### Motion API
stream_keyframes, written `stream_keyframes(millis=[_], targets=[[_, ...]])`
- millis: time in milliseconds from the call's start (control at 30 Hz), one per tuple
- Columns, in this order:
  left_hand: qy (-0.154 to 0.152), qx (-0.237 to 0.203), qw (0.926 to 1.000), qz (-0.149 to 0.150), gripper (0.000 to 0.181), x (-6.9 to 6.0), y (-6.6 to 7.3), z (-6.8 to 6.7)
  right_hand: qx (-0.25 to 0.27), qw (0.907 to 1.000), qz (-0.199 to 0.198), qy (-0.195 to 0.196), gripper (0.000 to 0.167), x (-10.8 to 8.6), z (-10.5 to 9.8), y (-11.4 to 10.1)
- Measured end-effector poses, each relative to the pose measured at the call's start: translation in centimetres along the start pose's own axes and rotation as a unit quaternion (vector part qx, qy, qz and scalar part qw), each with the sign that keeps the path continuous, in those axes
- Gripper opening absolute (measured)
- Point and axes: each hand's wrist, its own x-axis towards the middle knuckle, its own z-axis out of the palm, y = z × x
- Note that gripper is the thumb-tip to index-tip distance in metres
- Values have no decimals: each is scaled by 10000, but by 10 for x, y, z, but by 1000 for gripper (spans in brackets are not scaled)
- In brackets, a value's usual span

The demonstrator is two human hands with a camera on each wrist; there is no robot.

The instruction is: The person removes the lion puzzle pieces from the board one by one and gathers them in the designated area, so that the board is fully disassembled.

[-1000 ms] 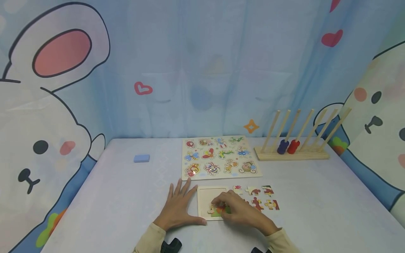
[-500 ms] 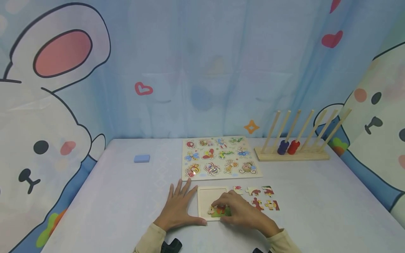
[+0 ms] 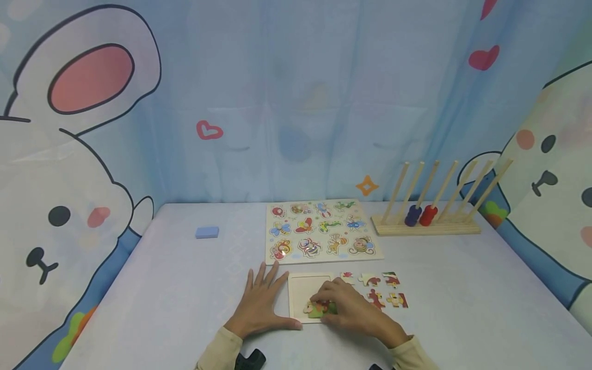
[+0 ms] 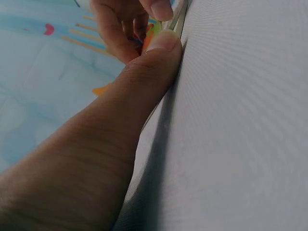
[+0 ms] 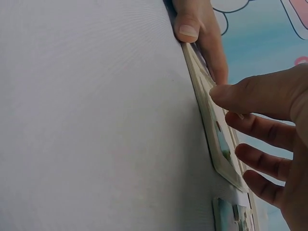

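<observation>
My left hand [image 3: 261, 303] lies spread at the left side of a shallow wooden puzzle tray [image 3: 298, 285], fingers straight, its thumb at the near left corner. Over the tray's near part, my right hand [image 3: 353, 308] pinches a jigsaw piece [image 3: 330, 308] with green on it between thumb and fingers. Much of that piece is hidden by the hand. Beside it in the tray sits another colourful piece [image 3: 311, 309]. In the right wrist view the right thumb [image 5: 240, 98] and curled fingers are low over the tray [image 5: 204, 106].
Several loose jigsaw pieces [image 3: 375, 298] lie right of the tray. Behind stands a picture board of insects [image 3: 319, 216]. A wooden peg rack [image 3: 427, 228] with a blue and a red bead piece is at the back right; a blue block [image 3: 207, 232] lies back left.
The right fingers have shifted slightly over the green piece in the tray, and more of the piece shows than a second ago. The left hand stays put.
</observation>
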Motion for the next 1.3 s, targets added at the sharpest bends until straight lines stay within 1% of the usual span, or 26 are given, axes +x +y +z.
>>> stream_keyframes(millis=[167, 267, 367, 467, 700, 900, 1100, 1200, 1300], targets=[[24, -45, 10000, 27, 115, 0, 0, -1, 267, 9996, 17, 98, 33, -2, -4, 4], [62, -62, 9999, 67, 115, 0, 0, 0, 678, 9976, 105, 134, 34, -6, -8, 6], [62, -80, 9999, 62, 115, -1, 0, 0, 1167, 9928, 222, 121, 35, -11, -13, 9], [49, -77, 9999, 46, 115, 0, 0, 0, 1424, 9896, 207, 87, 35, -15, -17, 12], [6, -106, 9999, -14, 116, 0, 0, 0, 1698, 9851, 257, 26, 33, -27, -25, 19], [33, -146, 9999, 37, 117, -1, -1, 0, 1864, 9820, 203, 218, 32, -45, -30, 30], [62, -157, 9999, 16, 117, 0, 0, 0, 1899, 9803, 466, 273, 33, -60, -38, 37], [53, -162, 9999, 9, 117, 0, 0, 1, 1877, 9805, 540, 212, 33, -66, -42, 42], [49, -170, 9998, 16, 117, 0, 0, 1, 1942, 9780, 754, 137, 35, -73, -44, 47]])
